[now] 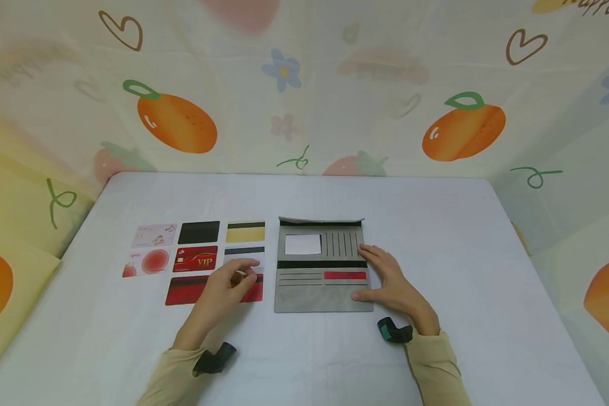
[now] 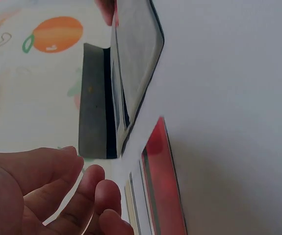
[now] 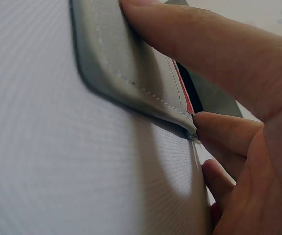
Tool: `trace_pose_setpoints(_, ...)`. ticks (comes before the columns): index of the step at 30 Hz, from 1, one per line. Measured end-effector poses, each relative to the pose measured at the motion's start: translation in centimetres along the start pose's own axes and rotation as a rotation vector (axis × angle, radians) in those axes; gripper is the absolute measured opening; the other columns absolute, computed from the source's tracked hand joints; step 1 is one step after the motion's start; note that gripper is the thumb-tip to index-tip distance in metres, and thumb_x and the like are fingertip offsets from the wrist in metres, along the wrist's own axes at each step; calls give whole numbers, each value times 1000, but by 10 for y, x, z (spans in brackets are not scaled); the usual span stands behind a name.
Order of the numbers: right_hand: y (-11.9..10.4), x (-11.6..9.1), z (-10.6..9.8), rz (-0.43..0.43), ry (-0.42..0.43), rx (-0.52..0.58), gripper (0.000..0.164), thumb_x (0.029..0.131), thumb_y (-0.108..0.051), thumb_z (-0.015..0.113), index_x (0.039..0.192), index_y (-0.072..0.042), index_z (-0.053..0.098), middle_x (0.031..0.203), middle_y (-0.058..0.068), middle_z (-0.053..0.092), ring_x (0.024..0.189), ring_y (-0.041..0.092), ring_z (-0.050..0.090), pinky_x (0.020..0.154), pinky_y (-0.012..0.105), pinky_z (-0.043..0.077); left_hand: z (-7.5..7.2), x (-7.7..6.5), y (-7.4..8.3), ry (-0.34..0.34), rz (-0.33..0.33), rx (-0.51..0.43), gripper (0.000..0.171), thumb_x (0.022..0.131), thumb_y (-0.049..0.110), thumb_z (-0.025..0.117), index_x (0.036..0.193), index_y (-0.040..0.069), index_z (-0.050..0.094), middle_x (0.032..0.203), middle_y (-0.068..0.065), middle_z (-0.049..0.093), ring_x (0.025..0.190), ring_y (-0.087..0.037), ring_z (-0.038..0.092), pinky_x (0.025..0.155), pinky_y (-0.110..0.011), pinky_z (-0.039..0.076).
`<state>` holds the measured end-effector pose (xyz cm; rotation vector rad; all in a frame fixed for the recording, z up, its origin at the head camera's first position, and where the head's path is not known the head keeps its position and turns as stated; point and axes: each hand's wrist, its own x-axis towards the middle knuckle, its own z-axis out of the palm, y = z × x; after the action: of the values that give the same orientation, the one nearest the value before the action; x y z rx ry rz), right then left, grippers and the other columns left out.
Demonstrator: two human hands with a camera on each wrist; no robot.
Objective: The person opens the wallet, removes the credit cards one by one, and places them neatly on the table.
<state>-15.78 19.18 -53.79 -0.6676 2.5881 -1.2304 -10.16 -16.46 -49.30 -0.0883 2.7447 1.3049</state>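
A grey card wallet (image 1: 314,300) lies unfolded in front of me. A red card (image 1: 345,276) shows in its lower right slot, and a white rectangle (image 1: 303,245) in its upper left part. My right hand (image 1: 389,282) rests at the wallet's right side, thumb on the lower flap and fingertips at the edge. My left hand (image 1: 224,285) hovers over the cards left of the wallet, its fingers loosely bent with nothing between them. Beneath it are a red striped card (image 1: 184,290), another red card (image 1: 254,290) and a white striped card (image 1: 243,251), partly hidden.
Further cards lie in rows: a red VIP card (image 1: 195,259), a black card (image 1: 199,232), a gold card (image 1: 246,232), and two pale pink ones, the upper card (image 1: 153,235) and the lower card (image 1: 147,263). A white cloth covers the table (image 1: 314,361); a fruit-patterned curtain (image 1: 309,113) hangs behind.
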Motion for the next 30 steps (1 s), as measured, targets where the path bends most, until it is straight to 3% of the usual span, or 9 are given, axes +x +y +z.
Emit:
trace_pose_setpoints(12, 0, 1, 0, -6, 7, -7, 96, 71, -33, 85, 149, 1, 39, 158, 18, 33, 148, 45, 19, 114, 70, 14, 24, 4, 14, -60, 65, -30, 33, 92, 8, 68, 124, 10, 67, 101, -6, 67, 75, -15, 54, 63, -20, 47)
trace_pose_setpoints(25, -1, 0, 0, 7, 5, -10, 95, 72, -32, 85, 149, 0, 39, 158, 18, 33, 148, 44, 19, 114, 69, 14, 51, 9, 35, -86, 156, -67, 28, 90, 5, 69, 118, 9, 69, 96, -2, 66, 83, -13, 57, 73, -22, 49)
trace_pose_setpoints(30, -1, 1, -1, 11, 5, -12, 96, 72, -32, 85, 149, -1, 39, 158, 17, 33, 147, 44, 20, 113, 70, 15, 59, 14, 43, -96, 183, -53, 27, 90, 4, 69, 117, 8, 70, 96, -2, 66, 81, -13, 54, 70, -21, 46)
